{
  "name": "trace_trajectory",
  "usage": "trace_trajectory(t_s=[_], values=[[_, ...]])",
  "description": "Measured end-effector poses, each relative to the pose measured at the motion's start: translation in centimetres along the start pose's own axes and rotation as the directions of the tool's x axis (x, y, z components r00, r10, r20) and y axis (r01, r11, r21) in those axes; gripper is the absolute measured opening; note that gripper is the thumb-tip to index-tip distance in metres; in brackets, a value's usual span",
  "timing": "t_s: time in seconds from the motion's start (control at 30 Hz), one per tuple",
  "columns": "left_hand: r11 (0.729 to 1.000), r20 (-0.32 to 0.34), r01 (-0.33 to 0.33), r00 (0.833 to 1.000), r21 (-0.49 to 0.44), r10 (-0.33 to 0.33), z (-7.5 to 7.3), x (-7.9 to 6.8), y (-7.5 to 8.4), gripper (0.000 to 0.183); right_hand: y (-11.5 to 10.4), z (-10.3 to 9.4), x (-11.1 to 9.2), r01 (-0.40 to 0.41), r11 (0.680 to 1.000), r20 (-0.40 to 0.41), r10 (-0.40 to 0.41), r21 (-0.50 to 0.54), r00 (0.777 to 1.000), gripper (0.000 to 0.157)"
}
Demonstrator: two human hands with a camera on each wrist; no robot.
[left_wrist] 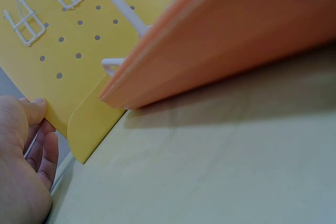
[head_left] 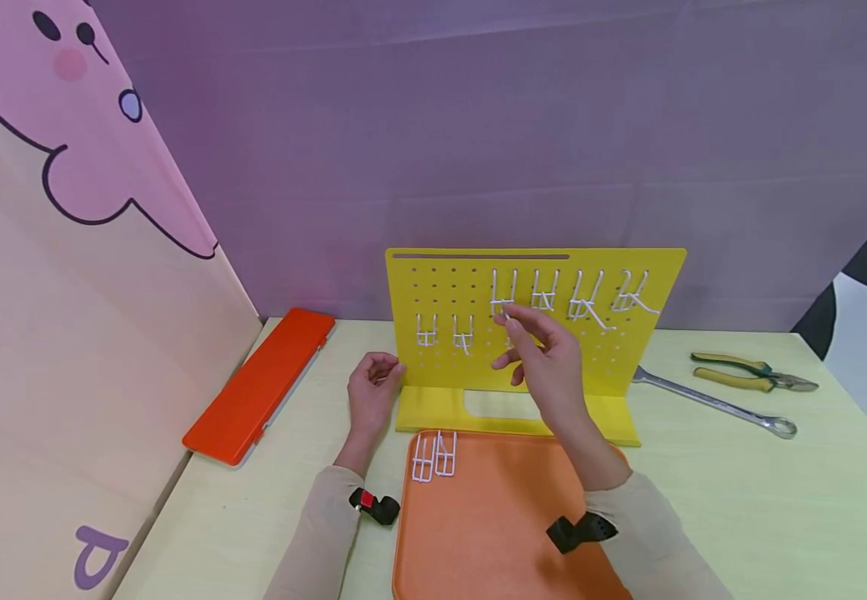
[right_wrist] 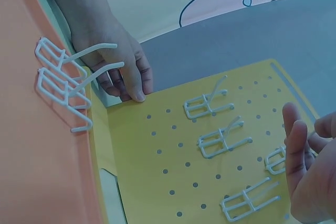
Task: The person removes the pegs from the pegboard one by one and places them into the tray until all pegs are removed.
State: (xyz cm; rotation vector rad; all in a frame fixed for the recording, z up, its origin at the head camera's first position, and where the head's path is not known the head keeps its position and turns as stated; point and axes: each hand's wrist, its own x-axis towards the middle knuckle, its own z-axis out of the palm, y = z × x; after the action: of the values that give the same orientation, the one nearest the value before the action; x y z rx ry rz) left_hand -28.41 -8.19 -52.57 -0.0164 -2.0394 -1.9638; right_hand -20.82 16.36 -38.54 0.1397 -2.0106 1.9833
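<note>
A yellow pegboard (head_left: 441, 375) stands upright on the table, with several white wire hooks (head_left: 545, 292) fixed on it in two rows. My left hand (head_left: 372, 392) holds the board's left edge, its thumb on the front face. My right hand (head_left: 553, 367) is in front of the board, thumb and forefinger pinching the prong of the leftmost upper-row hook (head_left: 503, 287). In the right wrist view the fingers partly cover that hook (right_wrist: 274, 161). Another hook (right_wrist: 244, 203), in the lower row, is largely behind the right hand in the head view.
An orange tray (head_left: 478, 525) lies before the board, with two loose wire hooks (head_left: 444, 462) at its far left corner. A red case (head_left: 261, 387) lies on the left. To the right are a wrench (head_left: 711, 402) and yellow-handled pliers (head_left: 752, 373).
</note>
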Motion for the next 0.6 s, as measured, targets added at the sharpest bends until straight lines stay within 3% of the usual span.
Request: trace_trajectory(t_s=[0.33,0.6], values=[[1.000,-0.017,-0.002,1.000,0.022,0.003,0.11,-0.07,-0.01,0.013,-0.21,0.36,0.20,-0.030,0.998,-0.023,0.031,0.055,0.999,0.028],[1.000,-0.006,-0.007,1.000,-0.013,0.007,0.04,-0.09,0.05,0.013,-0.36,0.45,0.06,-0.021,0.996,-0.054,0.025,0.082,0.998,0.026]])
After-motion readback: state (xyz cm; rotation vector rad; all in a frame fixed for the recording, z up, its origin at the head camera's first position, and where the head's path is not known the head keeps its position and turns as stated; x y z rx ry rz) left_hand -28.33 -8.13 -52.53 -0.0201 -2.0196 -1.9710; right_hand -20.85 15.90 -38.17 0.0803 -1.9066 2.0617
